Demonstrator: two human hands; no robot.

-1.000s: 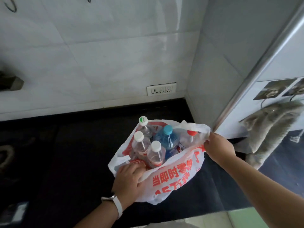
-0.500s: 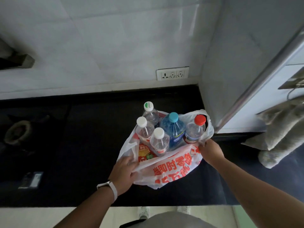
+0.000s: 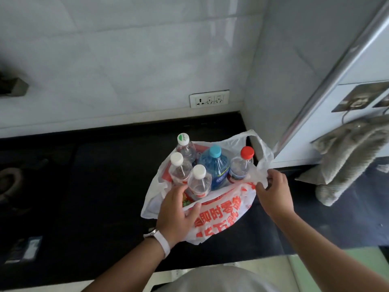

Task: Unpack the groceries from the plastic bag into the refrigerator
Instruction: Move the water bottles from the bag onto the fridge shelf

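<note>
A white plastic bag [image 3: 219,218] with red print stands on the black countertop [image 3: 94,186]. Several bottles stand upright in it: a blue one with a blue cap [image 3: 215,165], a clear one with a red cap [image 3: 242,165], two with white caps [image 3: 199,180] and one with a green-white cap [image 3: 185,146]. My left hand [image 3: 176,211] grips the bag's near rim, fingers inside beside a white-capped bottle. My right hand [image 3: 273,192] pinches the rim on the right. The refrigerator [image 3: 357,66] stands at the right, door shut.
A tiled wall with a socket strip [image 3: 209,98] is behind the bag. A grey towel [image 3: 347,157] hangs on the refrigerator's side. A stove burner [image 3: 10,182] sits at the far left, and a small packet [image 3: 25,249] lies near the counter's front edge.
My left hand has slid up the near rim toward the bottles. My right hand has loosened into a pinch on the right rim. The bag mouth is wider open.
</note>
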